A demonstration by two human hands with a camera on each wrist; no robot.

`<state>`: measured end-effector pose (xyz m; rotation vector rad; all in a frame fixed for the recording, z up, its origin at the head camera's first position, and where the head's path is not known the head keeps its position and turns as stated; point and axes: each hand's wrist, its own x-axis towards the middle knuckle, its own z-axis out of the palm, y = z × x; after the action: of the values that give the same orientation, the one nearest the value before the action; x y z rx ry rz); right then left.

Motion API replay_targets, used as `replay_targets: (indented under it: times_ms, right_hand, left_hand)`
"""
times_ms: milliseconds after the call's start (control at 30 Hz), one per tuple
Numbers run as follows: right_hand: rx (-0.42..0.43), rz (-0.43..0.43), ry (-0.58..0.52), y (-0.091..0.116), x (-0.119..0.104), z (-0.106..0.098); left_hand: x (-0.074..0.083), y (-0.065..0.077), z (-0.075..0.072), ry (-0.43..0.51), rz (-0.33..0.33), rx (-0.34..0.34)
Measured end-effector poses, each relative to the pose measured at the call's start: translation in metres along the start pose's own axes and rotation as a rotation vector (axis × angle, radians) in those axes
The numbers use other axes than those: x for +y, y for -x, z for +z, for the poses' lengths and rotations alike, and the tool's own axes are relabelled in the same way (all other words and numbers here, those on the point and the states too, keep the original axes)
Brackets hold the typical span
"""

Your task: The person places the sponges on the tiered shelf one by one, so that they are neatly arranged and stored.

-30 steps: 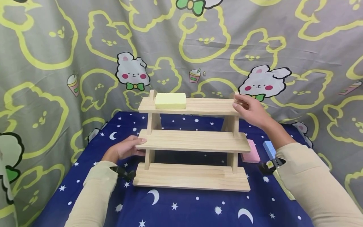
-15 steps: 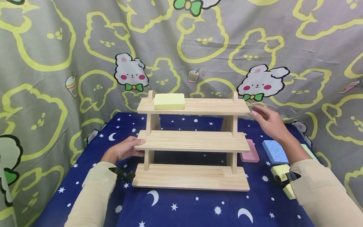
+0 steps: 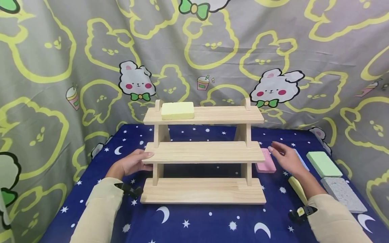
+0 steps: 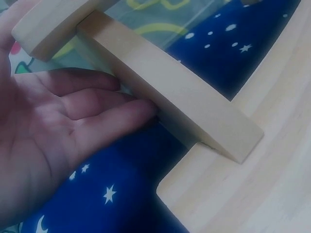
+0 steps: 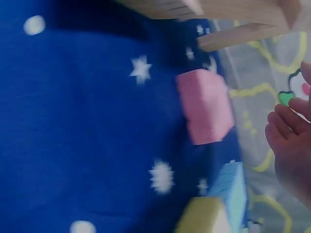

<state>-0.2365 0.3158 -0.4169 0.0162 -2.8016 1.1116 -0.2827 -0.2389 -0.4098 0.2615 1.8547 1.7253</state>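
Observation:
A three-tier wooden display stand (image 3: 203,152) stands in the middle of the table. A pale yellow sponge (image 3: 177,110) lies at the left of its top shelf. My left hand (image 3: 132,162) grips the left end of the middle shelf, thumb on top and fingers below; in the left wrist view the fingertips (image 4: 143,110) reach the side upright (image 4: 170,87). To the right of the stand, my right hand (image 3: 287,160) hovers with loose fingers and holds nothing. It is close to a pink sponge (image 3: 265,162) and partly covers a blue sponge (image 3: 301,158).
Further right lie a green sponge (image 3: 324,164) and a speckled grey sponge (image 3: 344,194). Another yellow sponge (image 3: 296,189) is partly hidden behind my right wrist. A dark blue cloth with stars and moons (image 3: 209,224) covers the table; a patterned curtain (image 3: 225,71) hangs behind.
My right hand has left the right end of the top shelf and moved down and right, over the sponges. My left hand stays on the middle shelf. The view has shifted slightly.

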Motion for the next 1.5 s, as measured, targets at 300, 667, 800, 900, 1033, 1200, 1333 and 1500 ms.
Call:
replay_targets:
  times_ms: [300,667,800,900,1033,1200,1333,1500]
  right_hand:
    - [-0.073,0.071,0.045,0.011,0.026,0.030]
    - [-0.032,0.056,0.138,0.018,0.039,0.046]
    - [-0.014,0.056,0.152,0.017,0.041,0.052]
    - [-0.003,0.058,0.148,0.016,0.040,0.055]
    - [0.013,0.056,0.149,0.017,0.039,0.057]
    - [0.023,0.071,0.176,0.018,0.035,0.059]
    - [0.006,0.098,0.174,0.018,0.033,0.058]
    - [-0.001,0.092,0.173,0.018,0.033,0.058]
  left_hand:
    - [-0.002,0.001,0.001,0.013,0.015,-0.006]
    - [-0.002,-0.003,-0.001,-0.002,0.025,-0.023]
    - [-0.002,-0.003,-0.001,0.002,0.022,-0.020]
    - [-0.002,-0.002,-0.001,0.010,0.023,-0.020]
    - [-0.003,-0.002,-0.001,0.027,0.021,-0.019]
    - [-0.002,-0.001,0.000,0.037,0.019,-0.015]
    - [-0.002,-0.001,0.000,0.043,0.019,-0.016]
    - [-0.002,0.001,0.000,0.044,0.014,-0.013]
